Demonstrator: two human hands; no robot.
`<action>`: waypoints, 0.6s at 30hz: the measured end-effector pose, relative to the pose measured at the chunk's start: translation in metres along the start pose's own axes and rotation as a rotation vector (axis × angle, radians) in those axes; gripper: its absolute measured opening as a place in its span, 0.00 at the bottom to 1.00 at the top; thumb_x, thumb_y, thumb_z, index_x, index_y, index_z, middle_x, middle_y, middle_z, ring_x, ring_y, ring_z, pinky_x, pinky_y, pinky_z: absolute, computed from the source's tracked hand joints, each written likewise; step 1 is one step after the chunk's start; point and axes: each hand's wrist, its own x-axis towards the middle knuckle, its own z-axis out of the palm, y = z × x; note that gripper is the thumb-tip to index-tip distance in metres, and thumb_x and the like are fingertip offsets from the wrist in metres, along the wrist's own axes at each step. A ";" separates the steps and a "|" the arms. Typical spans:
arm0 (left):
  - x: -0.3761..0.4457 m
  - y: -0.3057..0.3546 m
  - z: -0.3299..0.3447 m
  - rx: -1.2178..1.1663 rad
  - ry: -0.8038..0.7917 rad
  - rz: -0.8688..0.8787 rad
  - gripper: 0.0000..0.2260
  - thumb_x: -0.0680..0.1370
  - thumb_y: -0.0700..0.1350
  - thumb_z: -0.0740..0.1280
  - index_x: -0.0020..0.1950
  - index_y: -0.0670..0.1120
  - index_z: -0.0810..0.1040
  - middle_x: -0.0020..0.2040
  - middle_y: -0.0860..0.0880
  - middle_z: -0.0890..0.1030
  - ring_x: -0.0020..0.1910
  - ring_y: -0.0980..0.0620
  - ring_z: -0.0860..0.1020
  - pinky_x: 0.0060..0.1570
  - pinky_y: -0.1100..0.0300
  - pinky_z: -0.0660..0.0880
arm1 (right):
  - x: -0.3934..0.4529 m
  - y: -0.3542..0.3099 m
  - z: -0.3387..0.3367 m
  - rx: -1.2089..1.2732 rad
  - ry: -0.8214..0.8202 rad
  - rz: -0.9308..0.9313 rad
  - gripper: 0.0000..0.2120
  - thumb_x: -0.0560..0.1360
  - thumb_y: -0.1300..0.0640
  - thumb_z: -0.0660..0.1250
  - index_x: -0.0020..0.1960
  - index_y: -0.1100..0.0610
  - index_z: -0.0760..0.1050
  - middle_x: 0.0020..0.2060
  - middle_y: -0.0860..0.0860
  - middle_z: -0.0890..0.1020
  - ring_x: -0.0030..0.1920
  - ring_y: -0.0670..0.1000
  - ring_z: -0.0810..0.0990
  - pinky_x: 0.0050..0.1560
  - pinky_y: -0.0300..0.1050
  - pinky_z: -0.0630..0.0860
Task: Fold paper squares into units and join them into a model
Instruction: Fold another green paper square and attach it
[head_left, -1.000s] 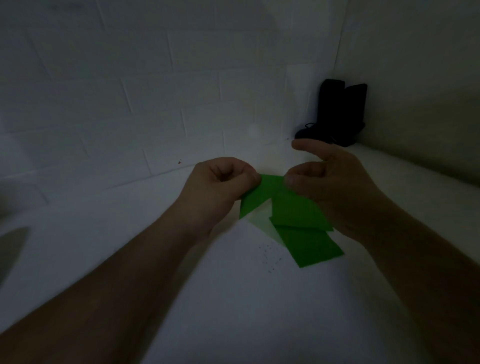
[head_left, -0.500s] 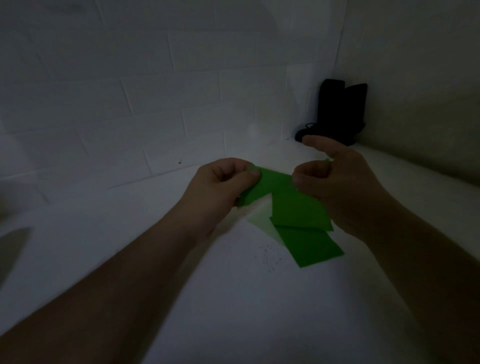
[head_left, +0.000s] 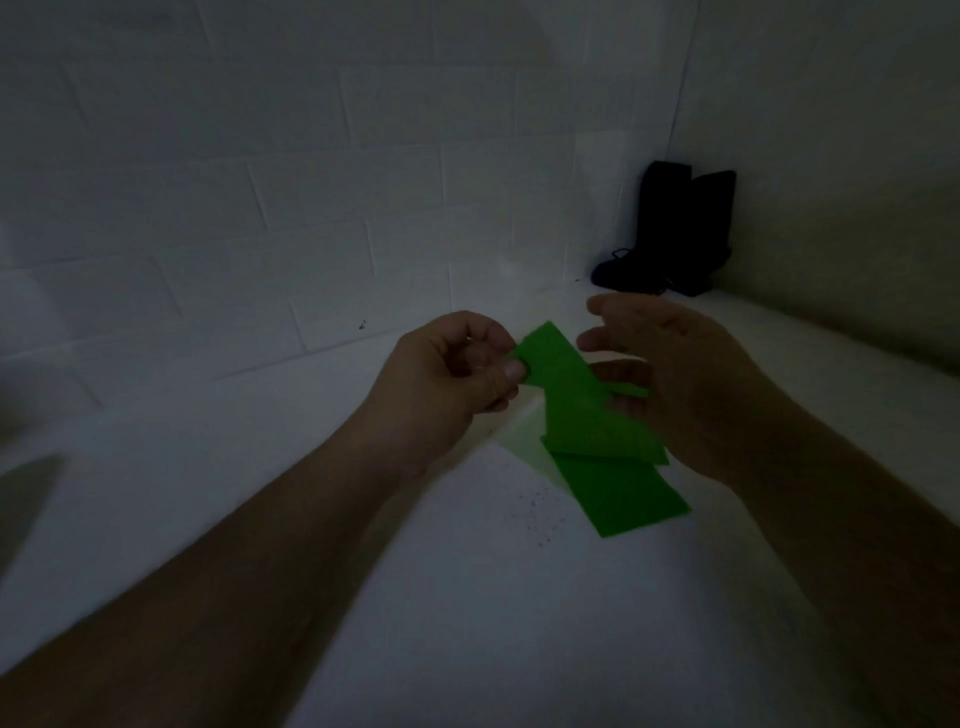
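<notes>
1. The folded green paper unit (head_left: 566, 387) is held up between the two hands, above the white table (head_left: 467, 597). Its long axis runs from a far-left corner down toward the near right.
2. The left hand (head_left: 447, 384) is closed in a pinch, thumb on top, on the unit's far-left corner; it is the hand with the firm hold.
3. The right hand (head_left: 670, 374) lies just right of the unit, fingers spread and loosely curled. Its lower fingers seem to touch the unit's right edge, but whether it grips cannot be told.
4. By my judgement, the coming fold depends on the right hand closing leftward onto that free right edge.
5. Below, flat on the table, lies a green paper piece (head_left: 623, 493), with a pale paper piece (head_left: 524, 441) just left of it, partly covered.
6. The paper looks thin, matt and sharply creased; the table is smooth with dark specks (head_left: 535, 514).
7. A dark object (head_left: 675, 228) stands in the far right corner, against the tiled wall (head_left: 260, 182).
</notes>
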 end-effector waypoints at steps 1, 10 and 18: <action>0.000 0.000 0.000 0.020 -0.017 0.010 0.06 0.77 0.33 0.72 0.48 0.44 0.80 0.40 0.45 0.83 0.40 0.48 0.80 0.46 0.51 0.80 | -0.001 0.000 0.000 -0.003 -0.012 0.003 0.18 0.70 0.45 0.71 0.58 0.49 0.82 0.47 0.49 0.87 0.52 0.58 0.85 0.50 0.51 0.84; -0.001 0.001 0.002 0.075 0.014 0.064 0.04 0.77 0.38 0.74 0.47 0.47 0.84 0.43 0.43 0.84 0.41 0.45 0.79 0.47 0.47 0.79 | -0.010 0.003 0.008 -0.310 -0.074 -0.145 0.19 0.71 0.66 0.76 0.57 0.49 0.82 0.39 0.51 0.86 0.38 0.50 0.85 0.40 0.43 0.83; -0.005 0.005 0.012 -0.222 -0.065 -0.111 0.29 0.68 0.42 0.77 0.68 0.49 0.73 0.55 0.39 0.85 0.53 0.41 0.85 0.52 0.51 0.83 | -0.007 0.004 0.010 0.153 -0.044 -0.048 0.30 0.63 0.66 0.75 0.64 0.53 0.77 0.34 0.53 0.83 0.36 0.52 0.83 0.42 0.46 0.80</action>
